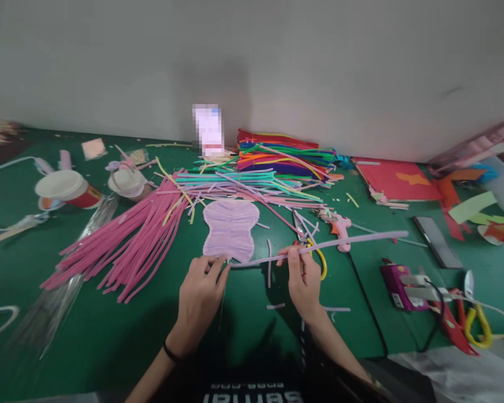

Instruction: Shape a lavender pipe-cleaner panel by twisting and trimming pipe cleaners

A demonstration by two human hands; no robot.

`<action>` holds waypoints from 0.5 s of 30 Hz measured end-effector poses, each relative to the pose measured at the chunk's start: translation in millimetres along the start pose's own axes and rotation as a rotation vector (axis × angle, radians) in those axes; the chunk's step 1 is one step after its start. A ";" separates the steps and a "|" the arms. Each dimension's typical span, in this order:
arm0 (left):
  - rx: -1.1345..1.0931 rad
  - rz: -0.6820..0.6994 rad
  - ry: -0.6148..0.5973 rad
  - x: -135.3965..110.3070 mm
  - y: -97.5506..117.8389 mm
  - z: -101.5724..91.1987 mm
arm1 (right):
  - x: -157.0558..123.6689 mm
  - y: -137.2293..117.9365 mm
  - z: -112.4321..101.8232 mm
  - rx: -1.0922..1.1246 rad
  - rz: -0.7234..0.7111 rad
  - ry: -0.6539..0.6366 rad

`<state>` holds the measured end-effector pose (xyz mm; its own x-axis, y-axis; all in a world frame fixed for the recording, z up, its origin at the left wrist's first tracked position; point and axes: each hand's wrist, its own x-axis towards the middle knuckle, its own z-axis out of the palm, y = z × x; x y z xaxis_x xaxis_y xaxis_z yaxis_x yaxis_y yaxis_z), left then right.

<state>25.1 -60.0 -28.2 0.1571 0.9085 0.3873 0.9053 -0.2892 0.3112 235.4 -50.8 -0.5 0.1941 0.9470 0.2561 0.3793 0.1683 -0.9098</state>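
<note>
A long lilac pipe cleaner [361, 238] runs between my two hands, just below a flat lilac shape [230, 229] with a narrowed waist, made of rows of fuzzy stems. My left hand [204, 282] pinches the pipe cleaner's left end close to the shape's lower edge. My right hand [302, 277] is closed around its middle, thumb on top, with the free end reaching out to the right. Short lilac offcuts [276, 306] lie on the green table near my right hand. Behind that hand are yellow-handled scissors [322, 262], partly hidden.
Pink pipe cleaners [130, 240] spread out at left, with multicoloured bundles [285, 157] at the back. A pink glue gun [340, 228] lies at right, its black cord trailing forward. Beyond are a dark phone [437, 242], a purple power block [397, 285] and a paper cup [69, 187] at left.
</note>
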 end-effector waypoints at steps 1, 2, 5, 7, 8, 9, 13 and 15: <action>-0.001 0.003 0.000 -0.1 0.5 1.6 | -2.4 -0.2 -0.6 -0.044 -0.051 0.020; -0.003 0.008 0.000 -0.2 0.9 2.7 | -4.5 -0.2 -1.0 -0.085 -0.103 0.037; -0.008 0.017 0.005 -0.1 1.3 3.2 | -9.0 0.3 -1.8 -0.165 -0.223 0.043; -0.011 0.021 0.012 0.8 1.4 2.2 | -10.9 0.6 -2.0 -0.176 -0.251 0.011; -0.015 0.022 0.015 1.5 1.5 1.6 | -11.7 0.8 -2.0 -0.174 -0.261 -0.004; -0.020 0.022 0.020 2.3 1.5 1.0 | -12.5 1.0 -1.9 -0.167 -0.271 -0.012; -0.029 0.030 0.011 4.1 1.7 -0.3 | -15.4 2.6 -1.8 -0.092 -0.293 0.013; -0.013 0.047 -0.021 3.5 1.6 -0.4 | -16.1 3.6 -1.9 -0.085 -0.293 0.017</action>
<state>26.9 -57.4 -26.0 0.2072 0.8999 0.3837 0.8917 -0.3351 0.3044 235.4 -66.0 -7.3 0.0799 0.8569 0.5092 0.4958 0.4090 -0.7661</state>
